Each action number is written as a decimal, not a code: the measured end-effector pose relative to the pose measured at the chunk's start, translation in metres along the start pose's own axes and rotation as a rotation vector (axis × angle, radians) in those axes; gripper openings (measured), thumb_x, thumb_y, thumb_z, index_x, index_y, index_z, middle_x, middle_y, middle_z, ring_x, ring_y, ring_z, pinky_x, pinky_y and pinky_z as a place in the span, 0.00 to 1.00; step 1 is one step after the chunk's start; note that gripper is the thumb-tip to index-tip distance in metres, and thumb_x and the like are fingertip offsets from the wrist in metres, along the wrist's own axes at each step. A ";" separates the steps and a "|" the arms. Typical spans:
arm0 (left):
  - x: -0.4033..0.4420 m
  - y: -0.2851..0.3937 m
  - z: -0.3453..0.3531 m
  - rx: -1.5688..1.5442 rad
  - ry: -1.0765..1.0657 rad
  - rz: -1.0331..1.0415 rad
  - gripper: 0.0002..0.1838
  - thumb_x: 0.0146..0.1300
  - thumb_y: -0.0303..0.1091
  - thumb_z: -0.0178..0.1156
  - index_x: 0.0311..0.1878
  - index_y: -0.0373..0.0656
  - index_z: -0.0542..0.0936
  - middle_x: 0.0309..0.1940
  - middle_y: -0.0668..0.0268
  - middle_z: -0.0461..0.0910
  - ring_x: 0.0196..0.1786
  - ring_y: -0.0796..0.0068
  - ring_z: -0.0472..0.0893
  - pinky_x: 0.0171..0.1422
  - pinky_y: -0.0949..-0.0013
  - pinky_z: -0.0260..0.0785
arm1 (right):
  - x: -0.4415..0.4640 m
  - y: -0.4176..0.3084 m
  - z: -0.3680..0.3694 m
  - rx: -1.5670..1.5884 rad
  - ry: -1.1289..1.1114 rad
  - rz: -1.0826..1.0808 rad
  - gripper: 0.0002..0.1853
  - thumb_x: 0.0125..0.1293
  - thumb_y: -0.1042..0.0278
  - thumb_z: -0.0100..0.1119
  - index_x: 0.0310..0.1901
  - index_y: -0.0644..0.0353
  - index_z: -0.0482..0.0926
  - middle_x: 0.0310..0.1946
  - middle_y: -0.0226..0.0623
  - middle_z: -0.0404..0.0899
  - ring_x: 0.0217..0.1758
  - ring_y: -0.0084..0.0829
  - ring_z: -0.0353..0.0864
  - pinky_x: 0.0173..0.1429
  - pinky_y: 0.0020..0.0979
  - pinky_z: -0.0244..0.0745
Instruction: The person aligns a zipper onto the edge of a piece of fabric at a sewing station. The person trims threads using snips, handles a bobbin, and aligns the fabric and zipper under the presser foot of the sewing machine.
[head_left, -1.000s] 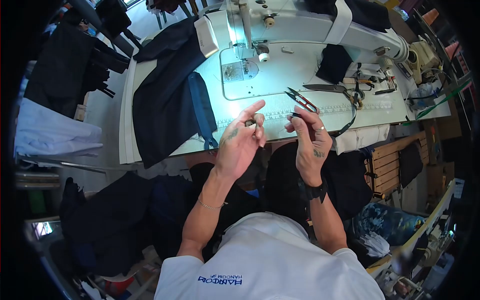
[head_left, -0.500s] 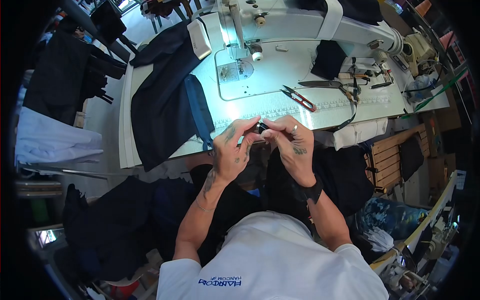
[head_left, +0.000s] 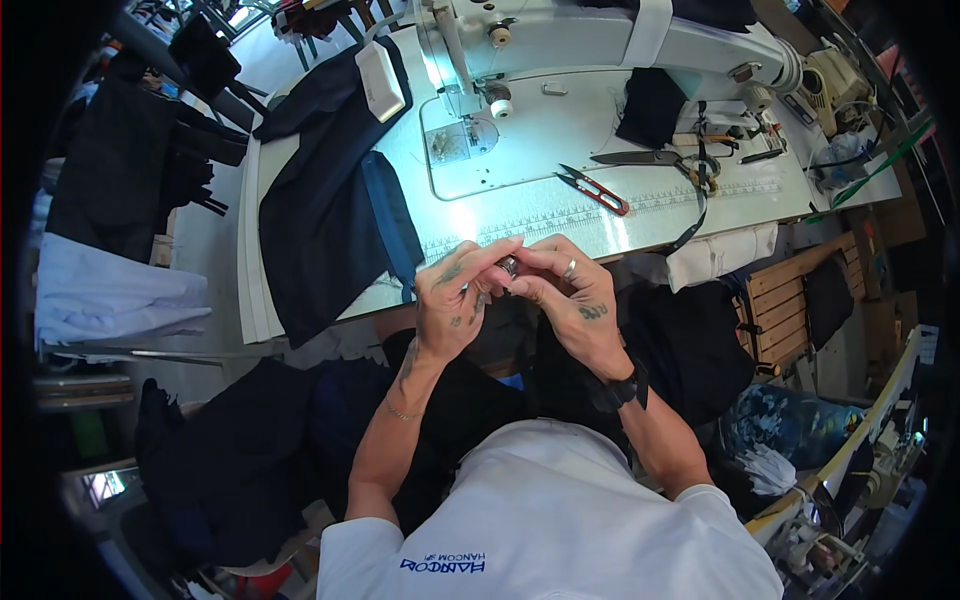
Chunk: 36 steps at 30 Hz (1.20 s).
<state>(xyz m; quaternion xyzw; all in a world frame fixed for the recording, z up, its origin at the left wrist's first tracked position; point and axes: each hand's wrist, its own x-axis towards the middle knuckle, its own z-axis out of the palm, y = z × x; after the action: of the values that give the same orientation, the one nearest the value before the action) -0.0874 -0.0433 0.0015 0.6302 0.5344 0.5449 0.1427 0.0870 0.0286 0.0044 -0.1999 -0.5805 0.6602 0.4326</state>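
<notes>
Close to the table's front edge, a small round metal bobbin case [head_left: 508, 266] sits between the fingertips of both hands. My left hand [head_left: 452, 298] is closed on it from the left, thumb and forefinger pinched. From the right, my right hand [head_left: 574, 302] pinches the same piece; a ring and a dark wristband show on this side. Fingers cover much of the bobbin case. Beyond the hands stands a white sewing machine [head_left: 570, 45], its needle area lit. Red-handled thread snips [head_left: 592, 190] lie on the machine bed, right of the hands.
Dark fabric [head_left: 320, 220] covers the table's left part, with a white box-shaped object [head_left: 380, 82] on it. Large scissors [head_left: 650, 159] and a black strap lie at right. A printed ruler [head_left: 640, 205] runs along the table's front. Dark cloth [head_left: 240, 450] hangs at lower left.
Both hands have shifted slightly left and turned the small piece; its metal side now shows where a dark part showed before. The view has also shifted a little.
</notes>
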 end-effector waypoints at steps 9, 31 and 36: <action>-0.011 0.000 0.004 -0.374 0.012 -0.237 0.18 0.80 0.31 0.67 0.69 0.39 0.87 0.43 0.67 0.84 0.36 0.83 0.84 0.38 0.78 0.77 | 0.001 0.015 -0.002 -0.366 -0.001 -0.239 0.12 0.70 0.86 0.69 0.52 0.67 0.89 0.43 0.39 0.87 0.44 0.34 0.88 0.49 0.32 0.83; 0.001 0.014 -0.015 0.441 -0.098 -0.002 0.12 0.73 0.24 0.72 0.57 0.41 0.86 0.37 0.64 0.86 0.32 0.77 0.85 0.39 0.73 0.77 | 0.019 -0.030 0.001 -0.737 -0.187 -0.432 0.09 0.67 0.84 0.72 0.44 0.64 0.82 0.37 0.42 0.80 0.38 0.41 0.81 0.40 0.39 0.76; -0.002 0.020 -0.031 -0.381 -0.147 -0.356 0.16 0.83 0.39 0.66 0.58 0.34 0.85 0.35 0.67 0.85 0.37 0.84 0.84 0.40 0.78 0.76 | 0.016 -0.032 -0.019 -0.873 -0.231 -0.518 0.20 0.51 0.91 0.69 0.45 0.59 0.83 0.38 0.38 0.77 0.40 0.43 0.78 0.40 0.40 0.74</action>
<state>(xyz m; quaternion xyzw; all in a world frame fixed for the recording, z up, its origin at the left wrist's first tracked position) -0.1030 -0.0651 0.0271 0.5259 0.5129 0.5548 0.3905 0.1039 0.0508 0.0336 -0.1374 -0.8762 0.2455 0.3913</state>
